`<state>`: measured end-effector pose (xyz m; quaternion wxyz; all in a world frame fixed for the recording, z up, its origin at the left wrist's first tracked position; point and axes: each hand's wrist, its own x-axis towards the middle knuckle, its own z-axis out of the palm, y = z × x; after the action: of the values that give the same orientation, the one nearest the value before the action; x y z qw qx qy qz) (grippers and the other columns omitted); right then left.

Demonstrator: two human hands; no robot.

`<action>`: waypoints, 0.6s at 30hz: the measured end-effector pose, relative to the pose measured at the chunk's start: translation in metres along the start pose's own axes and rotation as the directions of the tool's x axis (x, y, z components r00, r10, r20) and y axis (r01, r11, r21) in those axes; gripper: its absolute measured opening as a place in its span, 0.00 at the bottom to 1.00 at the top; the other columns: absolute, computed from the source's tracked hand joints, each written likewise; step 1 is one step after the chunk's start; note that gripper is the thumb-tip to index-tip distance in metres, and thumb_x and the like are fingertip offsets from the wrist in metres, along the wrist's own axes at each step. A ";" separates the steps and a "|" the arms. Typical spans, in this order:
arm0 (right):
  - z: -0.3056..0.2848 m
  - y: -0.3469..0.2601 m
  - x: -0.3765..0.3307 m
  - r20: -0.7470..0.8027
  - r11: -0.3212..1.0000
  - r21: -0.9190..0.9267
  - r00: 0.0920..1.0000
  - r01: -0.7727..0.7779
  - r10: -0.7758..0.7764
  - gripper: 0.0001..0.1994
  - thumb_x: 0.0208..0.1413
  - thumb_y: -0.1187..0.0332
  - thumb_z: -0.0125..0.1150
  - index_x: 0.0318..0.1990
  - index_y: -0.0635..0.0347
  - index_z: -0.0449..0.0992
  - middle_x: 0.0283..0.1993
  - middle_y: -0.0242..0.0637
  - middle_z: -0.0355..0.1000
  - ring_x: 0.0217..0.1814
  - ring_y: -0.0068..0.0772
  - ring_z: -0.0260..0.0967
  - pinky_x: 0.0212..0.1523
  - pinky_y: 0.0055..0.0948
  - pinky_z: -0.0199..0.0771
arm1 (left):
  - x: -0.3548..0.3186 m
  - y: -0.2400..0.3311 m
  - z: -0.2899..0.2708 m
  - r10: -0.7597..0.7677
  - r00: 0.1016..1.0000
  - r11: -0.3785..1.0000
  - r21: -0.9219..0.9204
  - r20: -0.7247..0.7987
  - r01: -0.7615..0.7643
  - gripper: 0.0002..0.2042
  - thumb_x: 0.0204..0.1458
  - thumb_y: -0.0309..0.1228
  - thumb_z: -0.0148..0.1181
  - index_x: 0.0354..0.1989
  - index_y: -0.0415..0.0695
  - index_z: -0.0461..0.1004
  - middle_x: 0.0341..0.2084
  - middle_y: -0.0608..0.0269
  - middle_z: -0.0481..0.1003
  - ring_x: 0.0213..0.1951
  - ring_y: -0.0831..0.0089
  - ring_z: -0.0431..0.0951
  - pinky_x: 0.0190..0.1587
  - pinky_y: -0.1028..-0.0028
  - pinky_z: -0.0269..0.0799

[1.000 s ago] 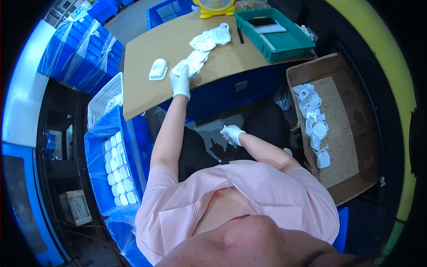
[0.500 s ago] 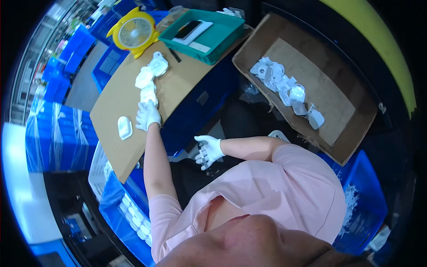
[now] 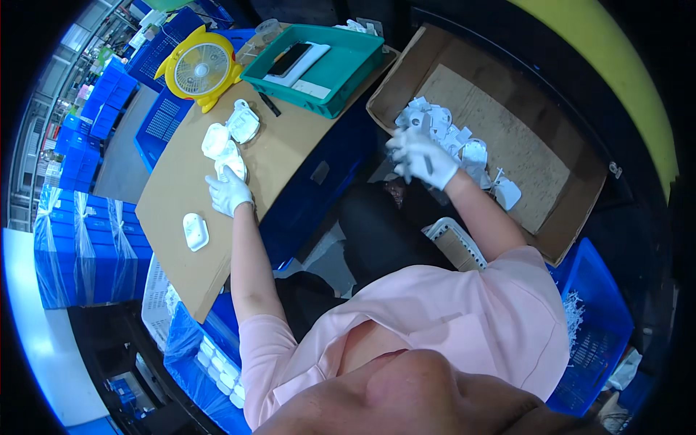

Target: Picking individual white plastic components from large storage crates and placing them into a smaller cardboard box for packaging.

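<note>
- Brown cardboard tops a worktable point(image 3: 174, 192) on a crowded factory floor, with plastic-wrapped blue crates point(image 3: 80, 250) stacked at far left.
- Along its far side stand a yellow fan point(image 3: 202, 69) and a green tray point(image 3: 349, 67) bearing a dark, flat device point(image 3: 288, 59); a black strip point(image 3: 270, 104) lies just beside the tray.
- To the right, an open carton point(image 3: 540, 138) holds a heap of white parts point(image 3: 475, 154); the worker's right hand point(image 3: 423, 159) blocks the view of some.
- Nearer the worker's body: a blue crate point(image 3: 612, 330) at lower right and a bag-lined bin point(image 3: 187, 344) at lower left.
- Left arm stretched forward, the worker sets a gloved left hand point(image 3: 230, 192) at the near end of a row of white plastic pieces point(image 3: 217, 140) on the tabletop; its fingers sit slightly apart, and whether they grip cannot be told.
- Right arm bent outward, the other gloved hand is raised by the carton's near edge, blurred; whether its fingers clasp anything cannot be told.
- By count: three pieces visible in the row, one lone white piece point(image 3: 194, 232) nearer the table's left edge, one fan, one tray, one carton. Overlap defeats a count of the heap.
</note>
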<state>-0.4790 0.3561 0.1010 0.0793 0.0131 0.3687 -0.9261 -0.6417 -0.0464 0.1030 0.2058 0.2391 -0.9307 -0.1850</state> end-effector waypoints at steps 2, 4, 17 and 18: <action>-0.042 -0.017 0.022 -0.333 0.970 -0.239 0.942 -0.049 -0.034 0.21 0.49 0.71 0.58 0.52 0.56 0.64 0.41 0.34 0.67 0.39 0.27 0.68 0.32 0.31 0.74 | 0.001 -0.003 0.001 -0.038 0.996 0.997 -0.069 -0.084 0.033 0.35 0.56 0.56 0.39 0.63 0.39 0.54 0.56 0.44 0.63 0.58 0.51 0.63 0.61 0.60 0.53; -0.138 -0.025 0.050 -0.382 0.850 -0.513 0.918 -0.120 -0.102 0.26 0.46 0.70 0.60 0.56 0.55 0.63 0.44 0.35 0.66 0.43 0.28 0.66 0.35 0.29 0.71 | -0.007 0.010 0.005 -0.031 0.993 0.989 -0.148 -0.116 0.014 0.34 0.55 0.54 0.42 0.62 0.39 0.55 0.55 0.42 0.63 0.56 0.49 0.64 0.59 0.60 0.57; -0.141 0.010 0.094 -0.137 -0.311 -0.878 0.813 -0.365 -0.566 0.25 0.40 0.62 0.64 0.46 0.64 0.69 0.47 0.56 0.68 0.53 0.55 0.65 0.55 0.43 0.63 | -0.007 -0.008 0.010 -0.069 0.952 0.979 -0.203 -0.298 0.007 0.30 0.51 0.48 0.52 0.56 0.38 0.60 0.49 0.41 0.66 0.50 0.48 0.69 0.51 0.58 0.66; -0.127 0.007 0.086 -0.116 -0.327 -0.879 0.822 -0.346 -0.558 0.25 0.40 0.62 0.64 0.46 0.64 0.69 0.47 0.56 0.68 0.53 0.55 0.65 0.55 0.43 0.63 | -0.007 -0.012 0.008 -0.068 0.955 0.980 -0.196 -0.288 0.010 0.31 0.50 0.48 0.53 0.56 0.38 0.60 0.50 0.42 0.66 0.50 0.48 0.69 0.51 0.58 0.66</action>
<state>-0.5668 0.4263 -0.0031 -0.1486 0.1631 0.9591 -0.1773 -0.6352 -0.0508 0.0887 0.3600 0.2613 -0.8627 -0.2407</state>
